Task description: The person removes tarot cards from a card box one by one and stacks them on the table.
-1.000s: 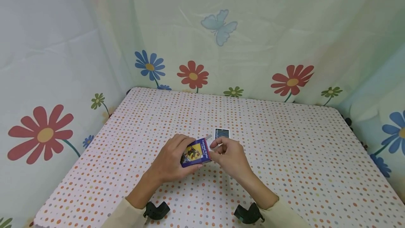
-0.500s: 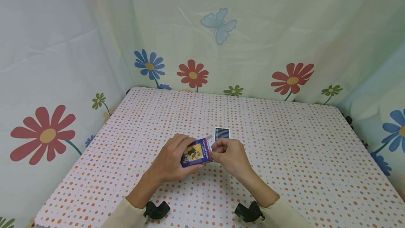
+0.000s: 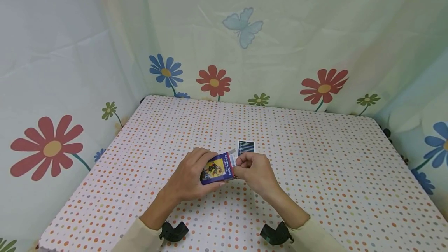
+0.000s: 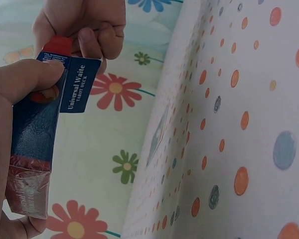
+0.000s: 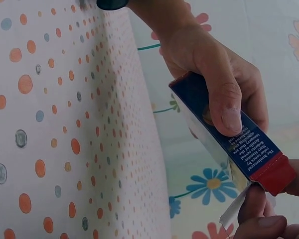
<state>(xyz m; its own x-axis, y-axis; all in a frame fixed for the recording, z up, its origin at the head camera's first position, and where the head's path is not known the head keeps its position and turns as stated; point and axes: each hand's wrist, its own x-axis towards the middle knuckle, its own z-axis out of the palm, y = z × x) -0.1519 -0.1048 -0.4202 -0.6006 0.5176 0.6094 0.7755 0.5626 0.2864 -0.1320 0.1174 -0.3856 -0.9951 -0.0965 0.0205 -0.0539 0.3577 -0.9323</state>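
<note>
My left hand (image 3: pixel 189 174) grips a purple-blue tarot card box (image 3: pixel 216 169), its thumb along one narrow side and the other fingers on the far side. The box is held above the table, its picture face up and its opened end to the right. A red side flap (image 5: pixel 274 174) sticks out there, and a pale flap hangs beside it in the right wrist view. At this end my right hand (image 3: pixel 257 174) has curled fingers, pinching at the flap edge; what lies between the fingertips is partly hidden. Behind the right hand a dark-striped card (image 3: pixel 246 147) lies flat.
A dotted cloth covers the table (image 3: pixel 315 174). Flowered curtains (image 3: pixel 280 42) rise behind it and on both sides. Black wrist mounts (image 3: pixel 174 231) sit at the sleeve cuffs.
My right fingers have closed in slightly against the box's opened end. The left hand, the box and the card on the table stay almost where they were.
</note>
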